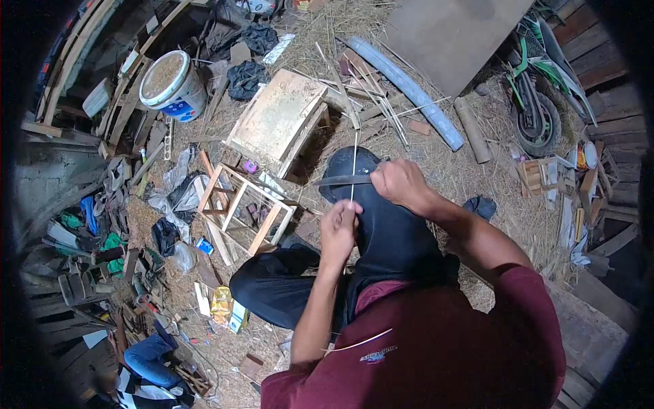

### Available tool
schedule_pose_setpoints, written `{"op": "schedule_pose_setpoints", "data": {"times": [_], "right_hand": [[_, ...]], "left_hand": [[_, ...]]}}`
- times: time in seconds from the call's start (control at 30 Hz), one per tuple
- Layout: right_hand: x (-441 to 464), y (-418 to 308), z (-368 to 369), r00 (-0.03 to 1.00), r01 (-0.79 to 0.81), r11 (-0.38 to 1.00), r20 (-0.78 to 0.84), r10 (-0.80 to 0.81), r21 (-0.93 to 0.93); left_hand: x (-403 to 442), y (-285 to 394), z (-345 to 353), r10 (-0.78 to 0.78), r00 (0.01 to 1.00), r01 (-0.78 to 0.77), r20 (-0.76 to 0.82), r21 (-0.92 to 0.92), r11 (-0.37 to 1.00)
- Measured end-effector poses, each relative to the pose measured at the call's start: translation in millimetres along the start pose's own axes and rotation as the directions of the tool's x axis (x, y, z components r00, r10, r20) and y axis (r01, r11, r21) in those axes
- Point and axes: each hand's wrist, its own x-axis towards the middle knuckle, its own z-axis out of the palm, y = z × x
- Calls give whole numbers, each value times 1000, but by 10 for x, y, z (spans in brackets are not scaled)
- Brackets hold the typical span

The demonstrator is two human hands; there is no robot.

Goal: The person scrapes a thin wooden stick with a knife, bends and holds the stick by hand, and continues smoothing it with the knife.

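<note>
My right hand (400, 183) is wrapped around the handle of a knife (335, 181), which it hides. The dark blade points left across a thin pale wooden strip (355, 155) that looks like bamboo. My left hand (337, 228) pinches the strip near its lower end, just below the blade. Strip and blade are both over my raised knee (346, 163), which is in dark trousers. Whether the strip rests on the knee I cannot tell. Another thin strip (361, 341) lies across the front of my maroon shirt.
Ahead stands a wooden box (283, 112), with a small wooden frame (245, 208) to its left. A white bucket (174, 85), a grey pipe (409, 92) and a green motorbike (538, 102) are farther off. Another person (150, 361) is at lower left. Shavings and scraps cover the floor.
</note>
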Motion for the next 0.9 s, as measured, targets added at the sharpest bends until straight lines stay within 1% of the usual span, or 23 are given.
{"op": "schedule_pose_setpoints", "data": {"times": [0.1, 0.2, 0.33, 0.4, 0.43, 0.47, 0.57, 0.63, 0.67, 0.87, 0.9], "right_hand": [[-11, -17, -76, 998, -60, 998, -28, 61, 8], [-13, -9, -114, 990, -128, 992, -57, 129, 18], [-35, 108, -64, 994, -83, 996, -73, 85, 27], [-47, 143, -32, 993, -35, 997, -106, 41, 62], [-45, 130, -30, 996, -19, 998, -86, 25, 65], [-64, 112, -26, 998, -4, 998, -64, 8, 67], [-133, 25, -35, 999, 42, 999, -7, -42, 33], [-178, -58, -74, 998, 46, 999, 34, -46, 7], [-170, -34, -55, 999, 30, 1000, 30, -30, 7], [-259, -35, -22, 1000, -10, 995, -5, 10, -95], [-267, -34, -18, 1000, 1, 996, -9, -2, -94]], "left_hand": [[-344, -158, -118, -58, 998, 59, 7, -97, 994], [-627, -160, -207, -87, 996, 87, -1, -19, 996], [-743, -275, -262, -78, 997, 78, -15, 15, 997], [-605, -281, -219, -53, 999, 53, -2, -96, 994], [-493, -188, -180, -34, 999, 35, 5, -149, 988], [-400, -41, -161, -75, 997, 76, 20, -68, 995], [-5, 123, 19, -7, 1000, 8, 23, -32, 999], [152, 103, 72, -5, 1000, 5, 5, 61, 998], [201, 75, 92, -4, 1000, 5, -1, 110, 994], [21, -167, 93, 143, 988, -138, -57, 89, 986], [1, -164, 107, 104, 993, -101, -63, 45, 994]]}}
